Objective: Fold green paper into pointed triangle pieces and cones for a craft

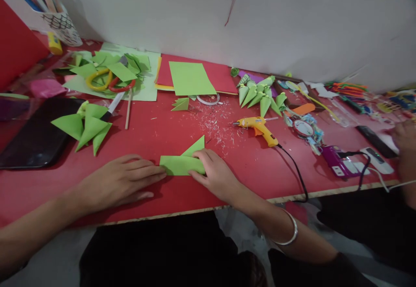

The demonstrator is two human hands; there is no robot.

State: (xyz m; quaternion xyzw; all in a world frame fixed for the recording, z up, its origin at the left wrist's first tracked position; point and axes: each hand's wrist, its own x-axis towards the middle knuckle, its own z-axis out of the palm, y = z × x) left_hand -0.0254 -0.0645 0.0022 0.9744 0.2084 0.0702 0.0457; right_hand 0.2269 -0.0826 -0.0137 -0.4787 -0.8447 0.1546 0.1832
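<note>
A folded strip of green paper (178, 164) lies near the table's front edge, with a pointed flap sticking up behind it. My right hand (216, 174) pinches the strip's right end between thumb and fingers. Flat on the table, my left hand (120, 181) has its fingertips at the strip's left end. Behind the strip are a small folded green piece (180, 104) and scattered paper shreds (216, 124). Green folded paper shapes (87, 124) rest beyond my left hand, partly over a black phone (39, 135).
A yellow glue gun (258, 127) with a cord lies right of the shreds. Scissors (99, 80), stacked paper (191, 78) and green paper cones (260, 94) line the back. A purple adapter (339, 161) sits at right, near another person's hand (404, 137).
</note>
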